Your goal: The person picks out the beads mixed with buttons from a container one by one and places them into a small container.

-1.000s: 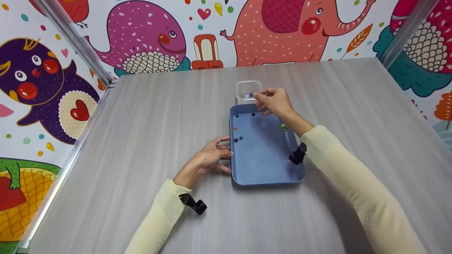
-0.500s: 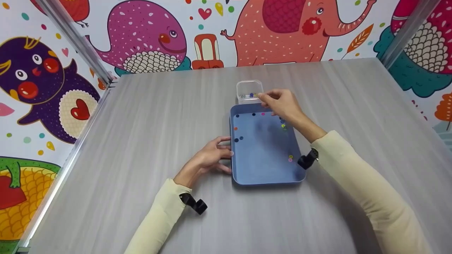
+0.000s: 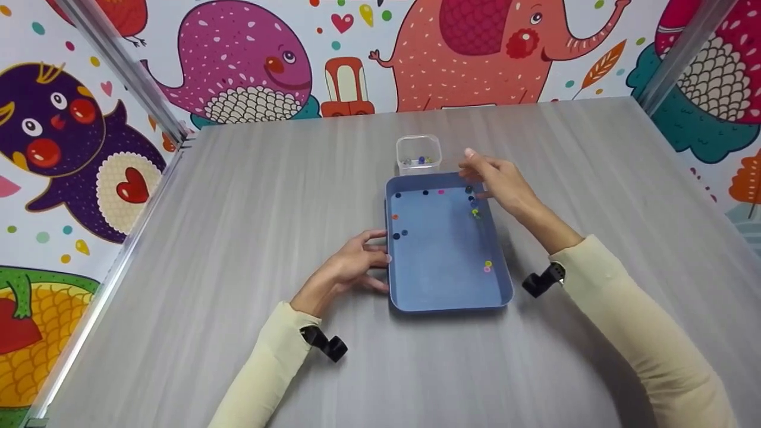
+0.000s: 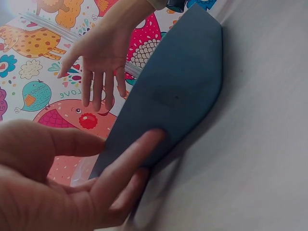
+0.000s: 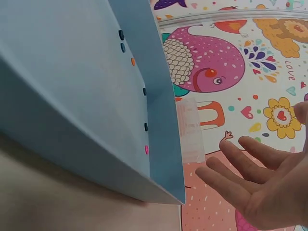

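Observation:
A blue rectangular tray lies on the table with small coloured beads scattered inside, including a yellow bead and an orange bead. Against the outside of its left wall rest the spread fingers of my left hand; the left wrist view shows them touching the wall. My right hand hovers over the tray's far right corner. In the right wrist view its fingers are spread and hold nothing. Just behind the tray stands a clear plastic box holding several beads.
The grey table extends around the tray. Printed cartoon panels rise behind and at both sides. Metal posts stand at the back corners.
My right hand has moved from the clear box to the right, and its pinched fingers have parted. A yellowish bead now shows in the box. My left hand stays at the tray.

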A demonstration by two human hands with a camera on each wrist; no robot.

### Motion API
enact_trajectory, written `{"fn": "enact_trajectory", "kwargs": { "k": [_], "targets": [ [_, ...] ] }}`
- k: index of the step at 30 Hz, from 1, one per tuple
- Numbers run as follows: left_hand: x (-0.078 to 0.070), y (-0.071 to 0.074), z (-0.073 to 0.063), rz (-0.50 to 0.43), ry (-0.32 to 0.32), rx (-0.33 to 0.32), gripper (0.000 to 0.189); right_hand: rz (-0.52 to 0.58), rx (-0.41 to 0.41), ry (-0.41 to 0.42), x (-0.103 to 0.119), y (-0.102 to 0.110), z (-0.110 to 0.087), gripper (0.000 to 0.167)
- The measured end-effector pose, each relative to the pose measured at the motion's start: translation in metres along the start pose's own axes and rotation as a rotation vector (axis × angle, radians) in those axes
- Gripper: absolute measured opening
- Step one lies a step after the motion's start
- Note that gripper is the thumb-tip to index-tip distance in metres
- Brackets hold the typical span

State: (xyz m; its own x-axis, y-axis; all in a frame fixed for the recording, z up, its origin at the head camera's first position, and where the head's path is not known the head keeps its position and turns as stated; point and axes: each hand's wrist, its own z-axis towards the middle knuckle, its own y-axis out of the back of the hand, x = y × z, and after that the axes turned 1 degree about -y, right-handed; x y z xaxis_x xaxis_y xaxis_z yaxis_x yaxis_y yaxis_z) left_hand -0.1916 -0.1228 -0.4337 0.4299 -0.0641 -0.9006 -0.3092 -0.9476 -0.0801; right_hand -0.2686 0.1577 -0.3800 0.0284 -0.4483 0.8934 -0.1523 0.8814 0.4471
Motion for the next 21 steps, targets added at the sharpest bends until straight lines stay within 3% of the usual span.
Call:
{"fn": "enact_trajectory", "kwargs": {
  "k": [8,21],
  "targets": [
    [-0.001,0.0,-0.001,-0.003,0.01,-0.003,0.065,-0.055,0.051,0.016,-0.006,0.011,-0.014,0.079],
    [-0.001,0.0,0.0,0.003,-0.003,0.004,0.063,0.028,0.196,-0.073,-0.022,0.03,-0.029,0.077]
  ]
}}
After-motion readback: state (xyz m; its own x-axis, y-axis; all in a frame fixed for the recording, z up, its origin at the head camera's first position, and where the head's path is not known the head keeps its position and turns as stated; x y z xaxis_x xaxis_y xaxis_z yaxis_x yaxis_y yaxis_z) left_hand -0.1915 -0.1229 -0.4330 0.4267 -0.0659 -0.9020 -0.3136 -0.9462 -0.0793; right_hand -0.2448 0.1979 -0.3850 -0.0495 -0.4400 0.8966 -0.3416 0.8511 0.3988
